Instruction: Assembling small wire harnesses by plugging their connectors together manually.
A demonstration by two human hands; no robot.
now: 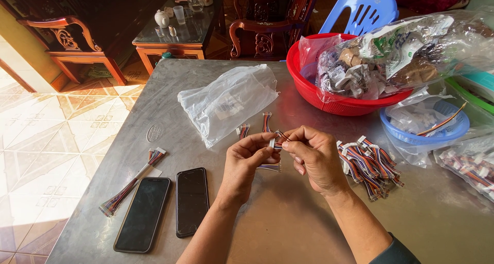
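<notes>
1. Two dark phones [143,213] are lying face up side by side at the near left of the grey metal table [288,228], beside a long striped cable [131,184].
2. Both forearms are reaching up from the near edge and meeting over the table's middle, wrists bent inward.
3. The left hand [246,160] is pinching the white connector of a short multicoloured ribbon cable [271,143] between thumb and forefinger; the other fingers are curling under.
4. The right hand [315,155] is gripping the same cable from the other side, fingertips touching the left hand's.
5. The cable is sitting between the two hands, its wires trailing down and toward the left hand's underside; its long axis is running roughly near to far.
6. Just right of the right hand, a pile of similar cables [371,163] is resting on the table.
7. Farther off, a clear plastic bag [226,102], a blue basket [453,133] and a red basin [309,86] are sitting.
</notes>
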